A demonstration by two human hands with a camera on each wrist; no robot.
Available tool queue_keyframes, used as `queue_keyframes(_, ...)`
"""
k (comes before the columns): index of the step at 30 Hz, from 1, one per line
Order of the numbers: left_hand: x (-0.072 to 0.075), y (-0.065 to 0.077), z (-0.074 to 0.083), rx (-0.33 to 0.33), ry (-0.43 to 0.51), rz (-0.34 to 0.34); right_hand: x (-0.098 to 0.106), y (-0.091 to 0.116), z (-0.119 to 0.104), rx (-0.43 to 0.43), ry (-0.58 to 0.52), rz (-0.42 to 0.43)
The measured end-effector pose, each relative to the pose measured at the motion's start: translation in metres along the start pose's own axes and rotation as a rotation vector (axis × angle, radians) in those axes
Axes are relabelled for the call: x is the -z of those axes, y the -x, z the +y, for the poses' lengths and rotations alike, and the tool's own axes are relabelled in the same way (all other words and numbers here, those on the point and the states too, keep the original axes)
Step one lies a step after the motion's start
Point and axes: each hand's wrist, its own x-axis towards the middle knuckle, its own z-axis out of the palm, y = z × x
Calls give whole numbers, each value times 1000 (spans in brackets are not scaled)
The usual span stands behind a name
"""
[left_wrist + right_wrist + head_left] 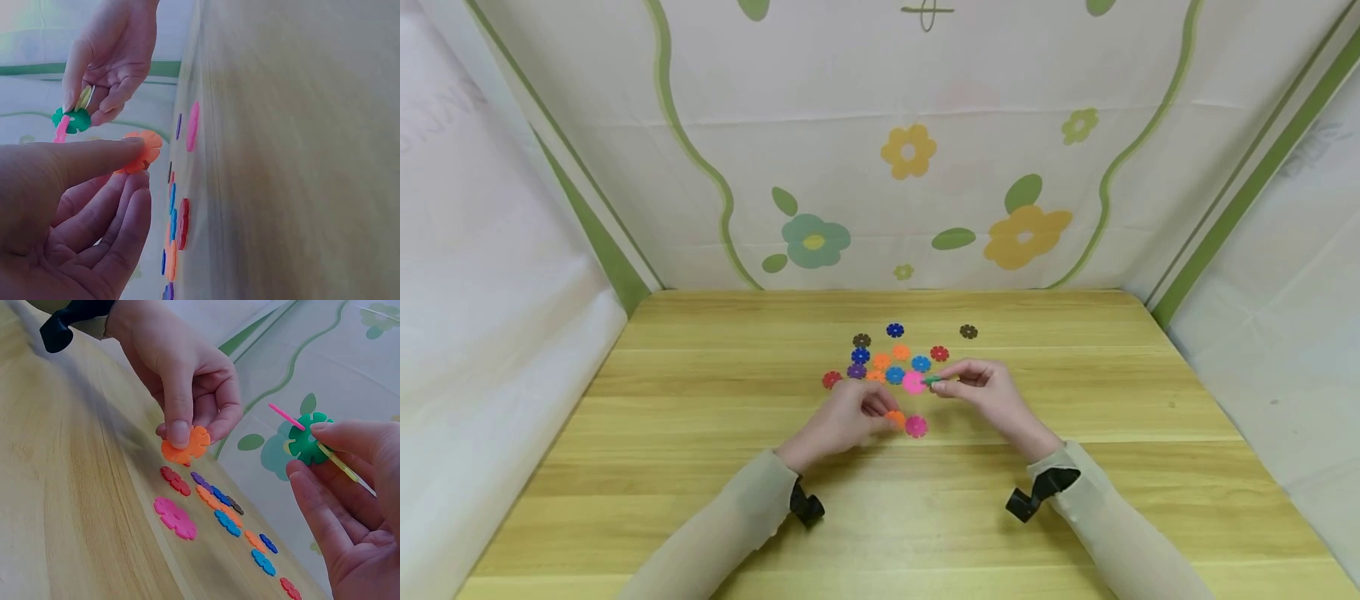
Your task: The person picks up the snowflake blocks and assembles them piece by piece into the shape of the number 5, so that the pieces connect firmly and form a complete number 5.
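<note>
My left hand (848,418) pinches an orange snowflake disc (187,449) between thumb and fingers, above the table. Facing it, my right hand (992,398) holds a green notched disc (302,447) by its edge. Slotted into the green disc are a pink disc (287,417), seen edge-on in the right wrist view, and a yellow disc (339,465) with a pale edge beside it. The orange disc stays apart from this joined group. Below the hands, a loose pink disc (916,427) lies on the tabletop.
Several loose discs lie beyond the hands, among them a red disc (939,353), a purple disc (857,371), a dark blue disc (895,330) and a brown disc (968,332). The wooden table (917,533) ends at a flower-printed cloth wall (865,100).
</note>
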Motion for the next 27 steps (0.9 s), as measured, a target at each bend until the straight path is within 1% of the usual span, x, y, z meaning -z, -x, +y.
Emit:
queue_keyframes(5, 5, 0, -4, 30, 34, 57, 1, -1, 1, 6, 9, -2)
queue_keyframes(8, 8, 0, -6, 36, 55, 99, 1, -1, 1, 7, 5, -4)
queue_keyframes(11, 11, 0, -7, 38, 94, 125, 0, 0, 1, 1, -3, 0)
queue_keyframes(14, 14, 0, -5, 53, 118, 147, -1, 0, 1, 0, -5, -2)
queue_keyframes(18, 17, 0, -1, 67, 111, 176, -2, 0, 3, -2, -8, -4)
queue_keyframes(23, 20, 1, 5, 57, 114, 194, -2, 0, 6, -13, 0, -8)
queue_keyframes(27, 19, 2, 8, 32, 118, 206, -2, 0, 7, -17, 12, -12)
